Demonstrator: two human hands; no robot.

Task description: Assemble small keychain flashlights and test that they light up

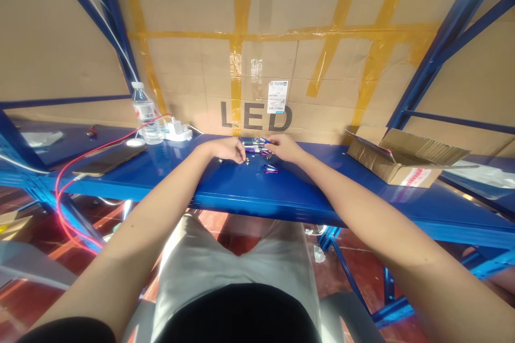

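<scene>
Both my arms reach out over a blue metal shelf (249, 187). My left hand (228, 149) rests on the shelf with fingers curled, its fingertips pinched near some tiny metal bits (248, 160). My right hand (284, 147) is closed in a pinch on a small blue-tipped piece (264, 140). Between the hands lies a row of small shiny purple-and-blue parts (253, 144). One more purple part (271, 169) lies alone on the shelf, just in front of my right hand. What the left fingers pinch is too small to name.
A water bottle (145, 113), a white charger block (177, 129) with a red cable (80, 161) and a phone (108, 161) are at the left. An open cardboard box (406, 158) sits at the right. A taped cardboard sheet marked LED (281, 53) backs the shelf.
</scene>
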